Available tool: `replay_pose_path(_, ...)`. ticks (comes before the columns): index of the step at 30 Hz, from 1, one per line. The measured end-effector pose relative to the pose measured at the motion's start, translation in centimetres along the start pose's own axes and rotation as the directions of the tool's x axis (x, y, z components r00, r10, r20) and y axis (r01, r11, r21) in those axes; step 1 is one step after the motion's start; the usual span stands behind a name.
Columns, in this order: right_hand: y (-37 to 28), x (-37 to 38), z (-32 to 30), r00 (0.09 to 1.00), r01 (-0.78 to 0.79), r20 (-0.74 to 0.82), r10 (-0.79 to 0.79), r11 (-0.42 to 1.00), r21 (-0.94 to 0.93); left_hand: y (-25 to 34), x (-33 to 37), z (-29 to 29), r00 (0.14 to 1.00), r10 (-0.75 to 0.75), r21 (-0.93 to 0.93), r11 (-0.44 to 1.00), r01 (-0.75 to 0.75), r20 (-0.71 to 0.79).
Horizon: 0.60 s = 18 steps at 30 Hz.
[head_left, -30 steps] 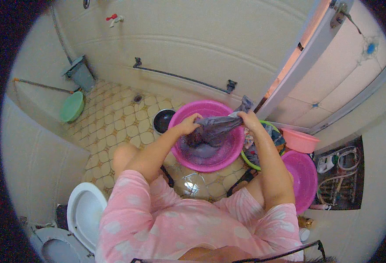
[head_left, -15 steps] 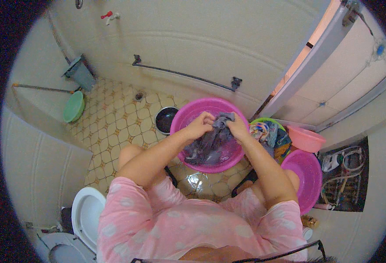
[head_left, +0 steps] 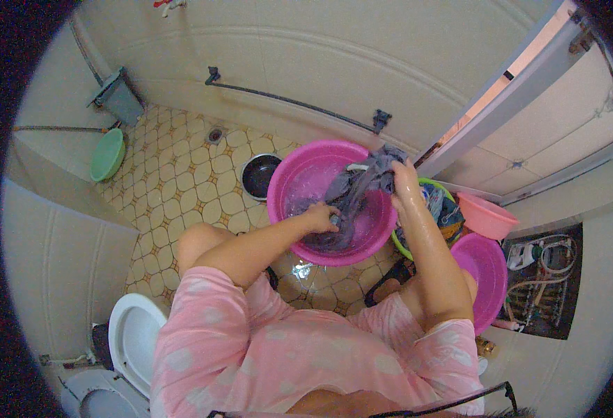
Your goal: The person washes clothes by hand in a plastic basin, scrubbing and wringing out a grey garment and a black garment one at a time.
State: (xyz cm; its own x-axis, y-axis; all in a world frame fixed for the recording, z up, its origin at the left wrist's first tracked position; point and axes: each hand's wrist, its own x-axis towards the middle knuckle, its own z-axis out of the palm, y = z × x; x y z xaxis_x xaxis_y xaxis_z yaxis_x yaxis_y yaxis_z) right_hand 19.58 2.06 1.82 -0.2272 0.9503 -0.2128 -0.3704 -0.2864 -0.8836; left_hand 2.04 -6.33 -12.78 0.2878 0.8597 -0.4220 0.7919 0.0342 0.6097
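Note:
A wet grey garment (head_left: 351, 198) is stretched across a large pink basin (head_left: 299, 155) that stands on the floor before me with water in it. My right hand (head_left: 405, 182) grips one end of the cloth, raised at the basin's right rim. Lower down, my left hand (head_left: 321, 217) is closed on another part of the same garment, inside the basin. A pale strip shows on the fabric near its upper end. The cloth's lower part lies in the water, and its exact kind cannot be made out.
A small dark-bottomed bowl (head_left: 261, 176) stands left of the basin. To the right are a lime-green tub (head_left: 402, 247) of clothes, a salmon basin (head_left: 487, 216) and another pink basin (head_left: 491, 279). A toilet (head_left: 136, 341) is at lower left; a wall rail (head_left: 292, 104) runs beyond.
My right hand has lifted the garment's end up and right to the basin rim. My left hand has moved down along the cloth, so the garment is now drawn out longer. The view has shifted slightly.

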Motion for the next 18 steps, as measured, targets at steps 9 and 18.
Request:
replay_pose_path(9,-3.2,-0.3,0.0,1.0,0.025,0.011,-0.028,0.977,0.213,0.2,0.9,1.5,0.919,0.059,-0.362,0.908,-0.211,-0.389)
replay_pose_path(18,-2.5,-1.3,1.5,0.997,0.038,0.046,-0.055,0.952,0.304,3.2,1.5,2.0,0.962,-0.207,-0.703,0.711,0.023,-0.178)
